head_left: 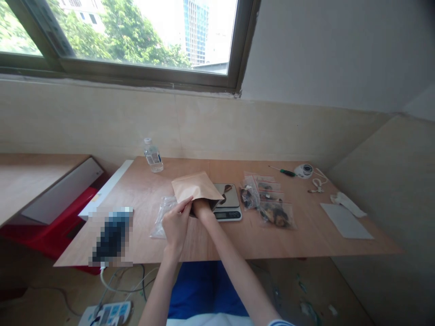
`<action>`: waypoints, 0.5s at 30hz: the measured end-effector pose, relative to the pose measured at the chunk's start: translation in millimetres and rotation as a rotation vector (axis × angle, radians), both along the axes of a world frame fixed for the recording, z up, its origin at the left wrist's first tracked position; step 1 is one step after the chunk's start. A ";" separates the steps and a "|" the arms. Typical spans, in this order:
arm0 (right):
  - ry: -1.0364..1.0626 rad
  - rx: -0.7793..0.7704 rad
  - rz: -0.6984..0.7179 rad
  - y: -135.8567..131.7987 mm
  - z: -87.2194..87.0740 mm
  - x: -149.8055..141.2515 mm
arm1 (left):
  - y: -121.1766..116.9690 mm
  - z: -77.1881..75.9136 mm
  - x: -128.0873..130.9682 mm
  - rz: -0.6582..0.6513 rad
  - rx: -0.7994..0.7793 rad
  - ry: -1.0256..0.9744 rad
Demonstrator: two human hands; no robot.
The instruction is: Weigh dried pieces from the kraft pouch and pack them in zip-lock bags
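My left hand (176,222) pinches the open edge of a brown paper bag (195,186) held above the wooden table (306,235). My right hand (201,208) is pushed inside the bag, so only the wrist shows and its fingers are hidden. Just behind the bag sits a small digital scale (229,204) with some dark pieces on its steel plate. An empty clear plastic bag (162,216) lies flat on the table under my left hand.
Several small zip bags with dark contents (270,199) lie right of the scale. A clear bottle (152,155), a green-handled screwdriver (282,171), a round white device (304,170), a grey sheet (345,221) and a power strip (107,313) on the floor are also present.
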State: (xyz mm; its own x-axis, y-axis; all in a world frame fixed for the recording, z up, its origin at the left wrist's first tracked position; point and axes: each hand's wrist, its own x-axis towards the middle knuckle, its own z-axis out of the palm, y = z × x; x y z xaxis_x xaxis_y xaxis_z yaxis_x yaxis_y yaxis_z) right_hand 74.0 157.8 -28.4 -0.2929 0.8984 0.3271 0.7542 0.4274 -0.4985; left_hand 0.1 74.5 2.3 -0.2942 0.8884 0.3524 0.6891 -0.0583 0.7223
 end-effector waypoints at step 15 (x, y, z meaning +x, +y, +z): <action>0.292 -0.146 0.020 -43.6 15.1 40.8 | 6.5 -10.1 2.0 -0.041 0.002 -0.050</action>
State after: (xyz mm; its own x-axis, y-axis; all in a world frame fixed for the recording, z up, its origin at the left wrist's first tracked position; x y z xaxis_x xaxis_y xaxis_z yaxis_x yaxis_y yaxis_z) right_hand 114.8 114.2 -13.2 -0.2237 0.9371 0.2679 0.5623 0.3486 -0.7498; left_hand 2.1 80.9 -7.8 -0.2744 0.8995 0.3400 0.6494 -0.0874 0.7554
